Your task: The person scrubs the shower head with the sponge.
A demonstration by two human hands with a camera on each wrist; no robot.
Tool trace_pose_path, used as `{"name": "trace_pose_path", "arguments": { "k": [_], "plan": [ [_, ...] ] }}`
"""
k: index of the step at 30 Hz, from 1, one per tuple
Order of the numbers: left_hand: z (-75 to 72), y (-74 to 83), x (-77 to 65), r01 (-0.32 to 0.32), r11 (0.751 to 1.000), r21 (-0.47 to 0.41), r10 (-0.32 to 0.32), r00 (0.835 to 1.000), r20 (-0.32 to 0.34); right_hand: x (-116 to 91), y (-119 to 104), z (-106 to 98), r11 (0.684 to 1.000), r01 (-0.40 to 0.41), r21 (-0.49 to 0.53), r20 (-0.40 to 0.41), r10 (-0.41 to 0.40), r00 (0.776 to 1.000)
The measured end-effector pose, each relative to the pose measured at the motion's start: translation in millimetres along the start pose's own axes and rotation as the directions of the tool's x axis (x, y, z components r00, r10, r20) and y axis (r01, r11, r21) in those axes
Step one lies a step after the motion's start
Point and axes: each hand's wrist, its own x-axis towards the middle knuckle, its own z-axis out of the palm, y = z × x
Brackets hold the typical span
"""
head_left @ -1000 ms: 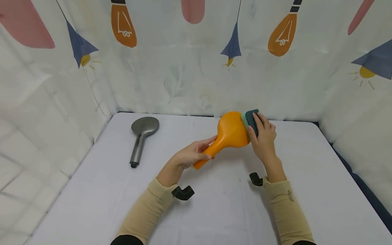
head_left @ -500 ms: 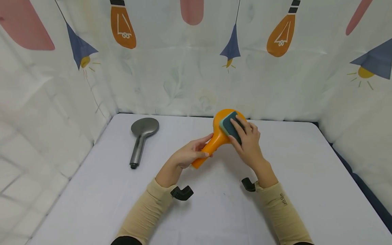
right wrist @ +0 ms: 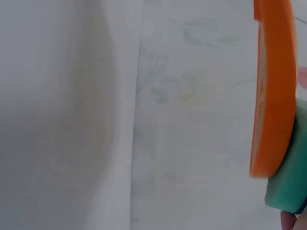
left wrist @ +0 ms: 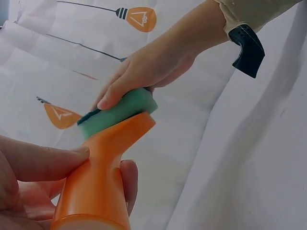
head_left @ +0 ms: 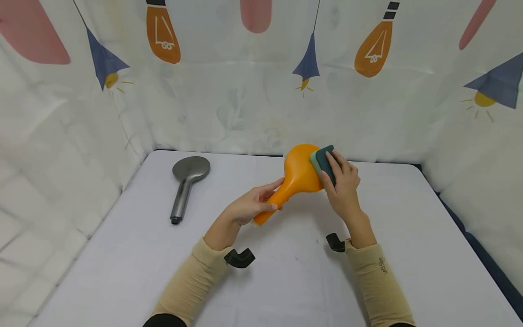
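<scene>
An orange shower head (head_left: 300,170) is held up over the table, tilted with its round head away from me. My left hand (head_left: 249,206) grips it by the handle, thumb on one side in the left wrist view, where the handle's end (left wrist: 91,211) faces the camera. Between the fingers and thumb of my right hand (head_left: 345,188) is a green sponge (left wrist: 122,115) with a dark scouring layer. Its light green side lies against the right part of the head's smooth back. Seen edge-on in the right wrist view, the orange head (right wrist: 278,96) has the sponge (right wrist: 290,175) against it.
A grey metallic shower head (head_left: 190,170) lies on the white-covered table (head_left: 286,281) at the left. Behind the table hangs a pale printed curtain (head_left: 245,91), with more of it at both sides. Black wrist cameras (head_left: 239,258) stick out from both sleeves.
My right hand has wiped the sponge left to the middle of the orange head, then back toward its right edge. The left hand keeps its grip, and the orange shower head has shifted slightly left.
</scene>
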Motion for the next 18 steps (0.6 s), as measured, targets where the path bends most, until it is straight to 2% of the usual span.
{"name": "trace_pose_path", "arguments": {
  "k": [3,6,8,10,13,16,18],
  "plan": [
    [0.0,-0.3,0.7,0.001,1.0,-0.01,-0.001,1.0,0.013,-1.3,-18.2,4.9,0.992,0.117,-0.044,0.033,-0.116,0.993],
    [-0.9,-1.5,0.7,0.008,1.0,-0.005,-0.008,1.0,0.017,-3.3,-33.0,12.1,0.972,0.227,-0.067,0.073,-0.222,0.972],
    [-1.3,-1.6,0.9,0.016,1.0,0.004,-0.016,1.0,0.013,-3.5,-36.5,15.5,0.962,0.268,-0.059,0.091,-0.262,0.961],
    [-1.3,-1.5,1.4,0.03,1.0,0.008,-0.03,1.0,0.003,-3.0,-32.9,17.8,0.961,0.274,-0.049,0.098,-0.268,0.958],
    [-1.5,-1.9,2.0,0.066,0.998,-0.009,-0.066,0.998,-0.014,-1.7,-19.3,17.4,0.978,0.209,-0.015,0.091,-0.207,0.974],
    [-2.4,-3.6,2.8,0.091,0.995,-0.03,-0.092,0.995,-0.029,-1.5,-1.9,14.7,0.998,0.068,0.016,0.068,-0.069,0.995],
    [-4.0,-4.8,3.4,0.089,0.995,-0.041,-0.091,0.995,-0.034,-2.1,6.4,11.9,0.999,-0.026,0.044,0.045,0.024,0.999]
  ]
}}
